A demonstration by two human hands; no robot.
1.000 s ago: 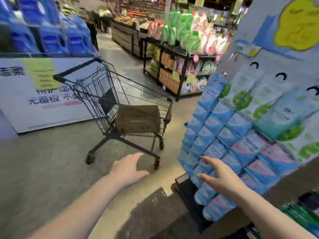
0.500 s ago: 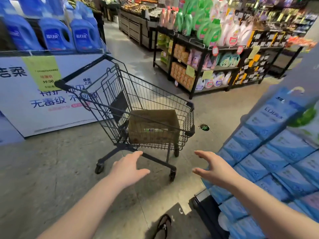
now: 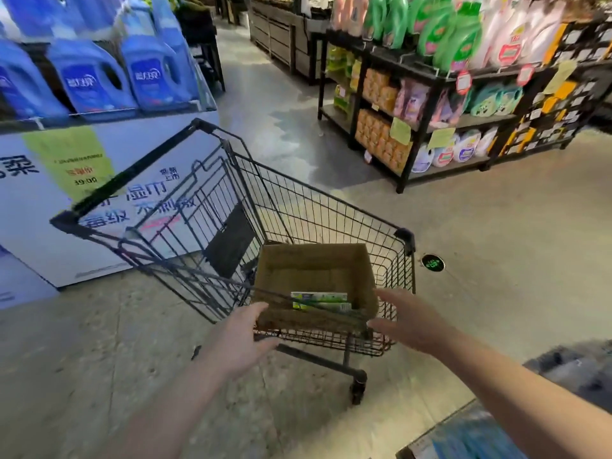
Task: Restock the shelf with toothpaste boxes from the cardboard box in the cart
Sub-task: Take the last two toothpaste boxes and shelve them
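Note:
A black wire shopping cart (image 3: 331, 207) stands on the floor in front of me. Inside it sits an open brown cardboard box (image 3: 314, 263) with green-and-white toothpaste boxes (image 3: 320, 301) lying at its bottom. My left hand (image 3: 240, 339) is open, just outside the cart's near side at the box's left corner. My right hand (image 3: 409, 321) is open too, fingers spread, at the cart's near right corner beside the box. Neither hand holds anything.
A white display stand (image 3: 49, 200) topped with blue detergent jugs (image 3: 89, 77) is left of the cart. A black shelf rack (image 3: 417, 134) of bottles and packs stands far right. Blue packs (image 3: 470, 438) lie at the lower right. Concrete floor lies around the cart.
The view has turned left from the blue packs toward the cart, which is now closer. Both hands have reached forward to the cart's near side, still holding nothing.

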